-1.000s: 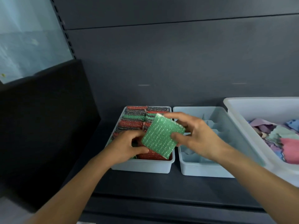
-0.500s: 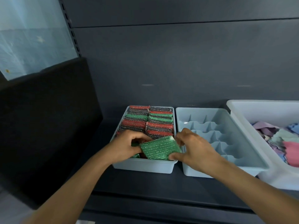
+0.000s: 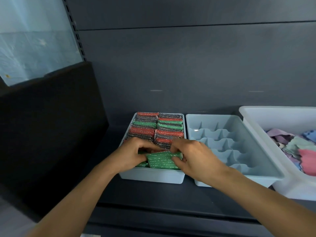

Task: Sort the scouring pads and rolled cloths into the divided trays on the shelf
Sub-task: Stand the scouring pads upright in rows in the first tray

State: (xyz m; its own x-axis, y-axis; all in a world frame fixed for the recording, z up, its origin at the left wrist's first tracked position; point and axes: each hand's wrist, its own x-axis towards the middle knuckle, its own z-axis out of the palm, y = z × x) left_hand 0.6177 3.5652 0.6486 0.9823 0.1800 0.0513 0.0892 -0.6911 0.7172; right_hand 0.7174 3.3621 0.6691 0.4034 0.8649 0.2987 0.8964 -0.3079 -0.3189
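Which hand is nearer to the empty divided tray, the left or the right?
Right. The right hand pinches the green scouring pad just beside the left wall of the empty divided tray; the left hand holds the pad's other end, farther left.

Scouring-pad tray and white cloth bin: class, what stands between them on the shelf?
In the head view, a pale blue divided tray, its visible compartments empty, stands between the scouring-pad tray and the white cloth bin.
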